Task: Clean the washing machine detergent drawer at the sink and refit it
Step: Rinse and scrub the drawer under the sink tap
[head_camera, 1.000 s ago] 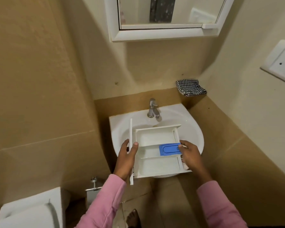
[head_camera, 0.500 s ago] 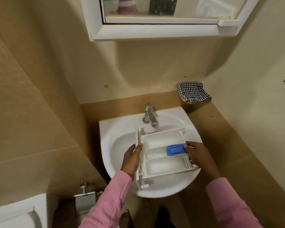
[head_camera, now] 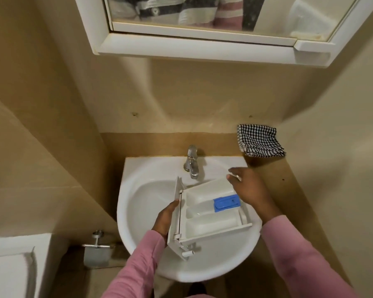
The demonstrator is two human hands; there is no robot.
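The white detergent drawer [head_camera: 205, 220] lies over the white sink [head_camera: 142, 203], its compartments facing up and a blue insert [head_camera: 226, 204] in the middle one. My left hand [head_camera: 165, 219] grips the drawer's front panel at its left end. My right hand [head_camera: 248, 188] is off the drawer, hovering above its far right corner with the fingers stretched toward the chrome tap [head_camera: 192, 162]. No water runs from the tap.
A black-and-white checked cloth [head_camera: 260, 140] lies on the ledge right of the sink. A white mirror cabinet [head_camera: 202, 46] hangs above. A toilet-roll holder [head_camera: 97, 248] and a white toilet [head_camera: 11, 265] are at the lower left. Tiled walls close in on both sides.
The view has moved closer to the sink. My right hand has let go of the drawer's right end and lifted toward the tap. My left hand still holds the front panel.
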